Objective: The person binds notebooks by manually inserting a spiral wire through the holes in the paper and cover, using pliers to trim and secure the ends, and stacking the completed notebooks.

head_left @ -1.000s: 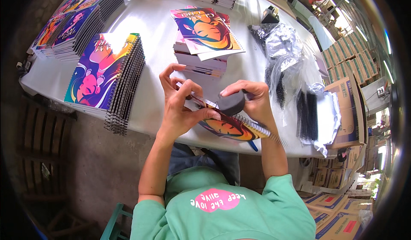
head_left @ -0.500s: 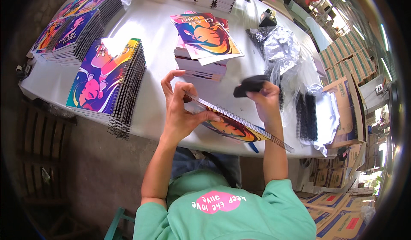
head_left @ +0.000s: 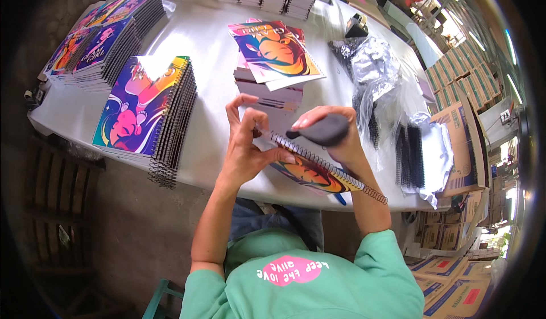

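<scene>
A colourful notebook [head_left: 310, 174] with a black spiral binding [head_left: 335, 171] is held above the near edge of the white table [head_left: 210, 68]. My left hand [head_left: 247, 148] grips the notebook at the upper end of its spiral, fingers spread upward. My right hand [head_left: 335, 140] is closed around a dark grey handled tool [head_left: 318, 130], which rests on the spiral close to the left hand. The spiral's free end sticks out past the notebook to the lower right.
A pile of bound notebooks [head_left: 145, 114] lies at the left, more piles [head_left: 108, 40] behind it. Loose covers on a stack of pages [head_left: 273, 51] sit ahead. Clear bags with black spirals [head_left: 409, 154] lie at the right, cardboard boxes [head_left: 460, 142] beyond.
The right hand with the tool came back down from the upper right onto the spiral near the left hand. The notebook stays held over the table edge.
</scene>
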{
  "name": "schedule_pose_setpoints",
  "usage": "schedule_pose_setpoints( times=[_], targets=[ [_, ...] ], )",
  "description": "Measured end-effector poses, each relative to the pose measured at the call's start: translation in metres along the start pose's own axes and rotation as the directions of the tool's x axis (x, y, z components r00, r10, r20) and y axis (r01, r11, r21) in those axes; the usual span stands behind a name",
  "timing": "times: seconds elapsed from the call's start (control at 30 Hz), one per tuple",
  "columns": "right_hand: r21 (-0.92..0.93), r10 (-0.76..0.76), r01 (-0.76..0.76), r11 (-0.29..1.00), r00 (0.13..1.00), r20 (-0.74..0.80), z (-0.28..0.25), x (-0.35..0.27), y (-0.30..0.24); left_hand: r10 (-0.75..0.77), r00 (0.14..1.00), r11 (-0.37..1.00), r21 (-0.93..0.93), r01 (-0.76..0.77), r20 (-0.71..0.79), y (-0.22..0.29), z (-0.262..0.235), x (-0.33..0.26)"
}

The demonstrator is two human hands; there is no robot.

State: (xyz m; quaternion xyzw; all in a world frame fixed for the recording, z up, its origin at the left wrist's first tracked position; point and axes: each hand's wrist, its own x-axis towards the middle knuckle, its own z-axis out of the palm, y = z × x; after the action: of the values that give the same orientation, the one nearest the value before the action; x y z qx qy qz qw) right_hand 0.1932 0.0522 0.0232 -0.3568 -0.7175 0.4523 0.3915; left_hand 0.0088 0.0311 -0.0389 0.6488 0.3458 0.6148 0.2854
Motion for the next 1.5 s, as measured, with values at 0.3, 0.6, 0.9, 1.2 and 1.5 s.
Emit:
schedule_pose_setpoints(
  times=[0.3, 0.6, 0.9, 1.2, 1.5],
  targets=[
    [-0.104, -0.047, 0.048, 0.993, 0.999, 0.010, 0.008, 0.013, -0.001, -0.194, 0.980, 0.967, -0.159, 0.200, 0.054, -0.011, -0.001, 0.007],
    [-0.381, -0.098, 0.006, 0.925, 0.970, -0.223, -0.010, 0.008, 0.023, -0.243, 0.970, 0.900, -0.377, 0.221, -0.013, -0.008, -0.004, 0.003],
    [-0.776, 0.205, -0.399, 0.489, 0.917, -0.342, -0.018, -0.128, 0.055, -0.318, 0.905, 0.912, -0.351, 0.211, -0.283, 0.029, -0.019, -0.011],
    [-0.572, -0.104, -0.265, 0.777, 0.841, -0.531, 0.046, -0.137, 0.004, -0.038, 0.905, 0.999, -0.020, 0.033, -0.424, 0.038, 0.000, -0.027],
    [-0.762, -0.227, 0.007, 0.647, 0.956, -0.184, 0.068, -0.067, -0.073, 0.217, 0.876, 0.971, 0.190, -0.147, -0.431, 0.039, 0.008, -0.027]
  ],
)
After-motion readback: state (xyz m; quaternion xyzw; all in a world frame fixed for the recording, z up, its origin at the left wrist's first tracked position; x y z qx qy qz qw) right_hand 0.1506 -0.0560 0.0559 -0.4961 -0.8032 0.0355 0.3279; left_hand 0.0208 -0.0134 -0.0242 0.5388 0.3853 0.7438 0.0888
